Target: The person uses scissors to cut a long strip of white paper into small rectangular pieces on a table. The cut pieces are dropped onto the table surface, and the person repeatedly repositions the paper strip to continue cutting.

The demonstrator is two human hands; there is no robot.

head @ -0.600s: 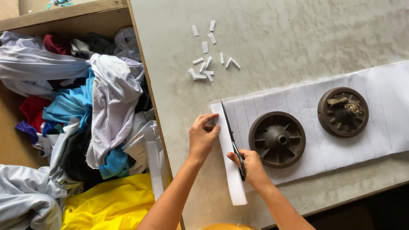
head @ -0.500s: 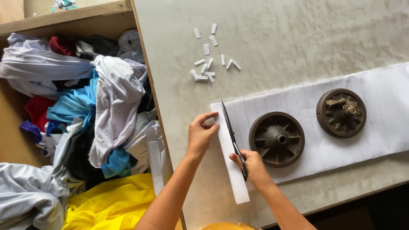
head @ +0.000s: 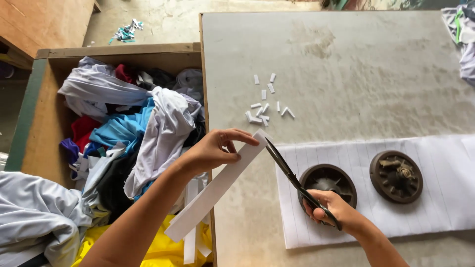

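With the left hand (head: 210, 151) pinching the long white fabric strip (head: 217, 185) and the right hand (head: 329, 210) gripping black scissors (head: 292, 175), seemingly closed, keeping the strip taut should give clean cuts.

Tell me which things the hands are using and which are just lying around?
In use: left hand holding the white strip; right hand with scissors; lined white sheet.

Lying about: small white scraps, two round metal weights, box of clothes.

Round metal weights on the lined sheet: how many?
2. One round weight partly behind the right hand holding scissors; the other weight further right. None hidden, apparently.
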